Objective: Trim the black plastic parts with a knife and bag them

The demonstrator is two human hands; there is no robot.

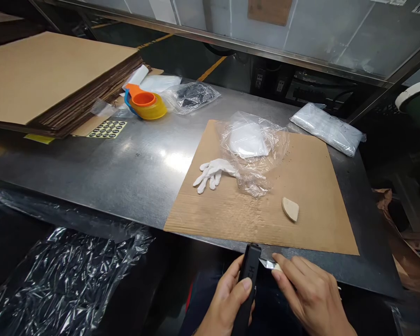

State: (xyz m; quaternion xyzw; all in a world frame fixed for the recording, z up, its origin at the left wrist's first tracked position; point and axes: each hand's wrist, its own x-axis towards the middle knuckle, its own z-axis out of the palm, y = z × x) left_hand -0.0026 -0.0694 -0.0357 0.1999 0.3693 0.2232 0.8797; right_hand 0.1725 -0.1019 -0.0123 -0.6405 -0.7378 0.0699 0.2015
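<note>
My left hand (227, 296) is wrapped round a long black bar-shaped part (249, 275), held tilted upright below the table's front edge. Close to its right side, my right hand (310, 289) pinches a small blade-like tool (269, 264) with a shiny tip and a pale handle mostly hidden by the fingers. The tip points at the black part; whether they touch is unclear. Beyond the hands lies a cardboard sheet (266, 219), bearing a beige wedge-shaped pad (290, 209), a white glove (215, 171) and a clear plastic bag (248, 140) with white sheets inside.
Stacked cardboard (56, 74) fills the back left of the metal table (143, 163). Near it are a tape dispenser (145, 103), a sticker sheet (108, 129) and a bag of black material (194, 95). A plastic-wrapped pack (325, 127) lies back right; black plastic (63, 275) hangs front left.
</note>
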